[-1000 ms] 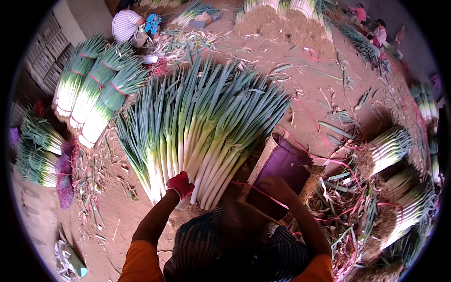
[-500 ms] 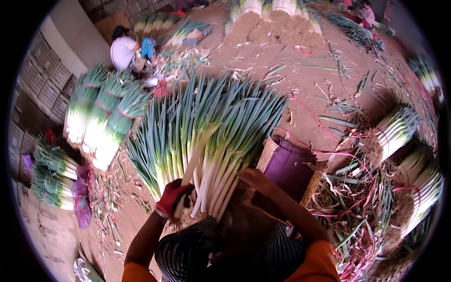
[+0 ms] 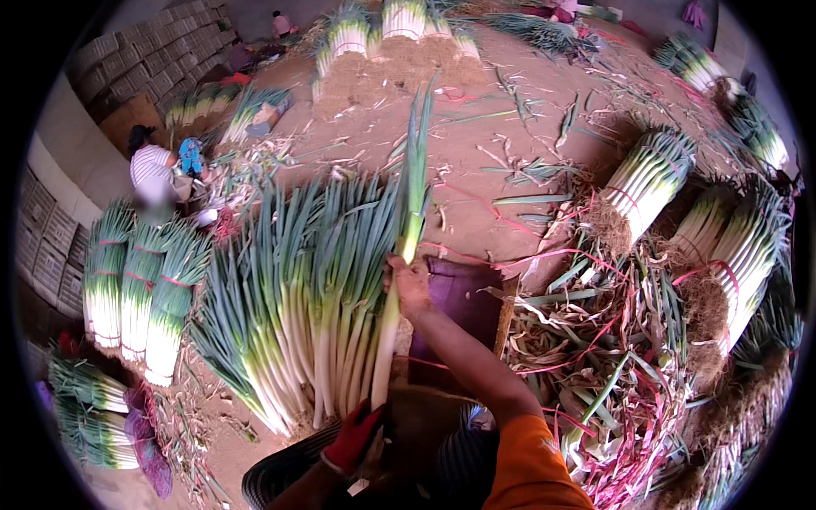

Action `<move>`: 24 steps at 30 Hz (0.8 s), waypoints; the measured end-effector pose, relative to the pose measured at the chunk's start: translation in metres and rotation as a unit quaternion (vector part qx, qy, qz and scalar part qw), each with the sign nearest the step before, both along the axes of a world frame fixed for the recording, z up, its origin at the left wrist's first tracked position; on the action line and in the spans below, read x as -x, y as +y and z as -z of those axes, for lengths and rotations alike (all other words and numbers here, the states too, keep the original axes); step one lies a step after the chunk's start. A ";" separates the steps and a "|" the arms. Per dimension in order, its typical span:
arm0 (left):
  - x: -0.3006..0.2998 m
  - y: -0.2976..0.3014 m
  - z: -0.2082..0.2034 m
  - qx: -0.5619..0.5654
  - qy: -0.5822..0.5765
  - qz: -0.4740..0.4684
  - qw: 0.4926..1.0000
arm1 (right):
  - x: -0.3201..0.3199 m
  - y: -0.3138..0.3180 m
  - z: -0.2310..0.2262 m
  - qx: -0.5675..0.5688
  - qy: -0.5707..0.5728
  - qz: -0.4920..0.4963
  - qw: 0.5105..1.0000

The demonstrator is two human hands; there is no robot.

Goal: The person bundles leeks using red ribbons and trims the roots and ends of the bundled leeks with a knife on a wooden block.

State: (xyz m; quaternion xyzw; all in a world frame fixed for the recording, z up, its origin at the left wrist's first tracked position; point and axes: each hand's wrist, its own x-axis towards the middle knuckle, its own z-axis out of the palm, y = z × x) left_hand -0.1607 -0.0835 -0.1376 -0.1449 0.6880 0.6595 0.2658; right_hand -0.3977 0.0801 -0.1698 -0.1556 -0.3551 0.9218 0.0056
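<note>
My right hand (image 3: 410,286), bare, is closed around the middle of a large leek (image 3: 387,344) that stands nearly upright in front of me. Its green leaves reach well above the hand. Down at the leek's white lower end, my left hand (image 3: 355,437) in a red glove is closed around it; the root end is mostly hidden by the glove. Just left of this leek, a wide pile of loose leeks (image 3: 293,297) leans with white ends toward me and green tops away.
Tied leek bundles (image 3: 140,293) stand at left, with more bundles (image 3: 646,183) at right. Leaf scraps and pink twine (image 3: 586,357) litter the ground on my right. Beside my right forearm is a purple cloth (image 3: 446,297). Another person (image 3: 153,166) sits far left.
My right hand has gone from the pile's right edge to gripping an upright leek. My gloved left hand has left a pale strip and moved to this leek's lower end. The view has shifted right.
</note>
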 end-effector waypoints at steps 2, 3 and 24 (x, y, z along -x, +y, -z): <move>-0.003 0.002 0.073 0.058 0.049 0.019 0.997 | 0.010 0.024 0.035 -0.103 0.022 0.078 0.991; 0.001 0.018 0.089 0.055 0.012 0.012 0.998 | 0.018 0.042 0.063 -0.165 0.012 0.117 0.979; 0.089 0.097 0.183 0.115 0.036 0.262 0.957 | -0.043 0.147 0.193 -0.756 -0.101 0.054 0.645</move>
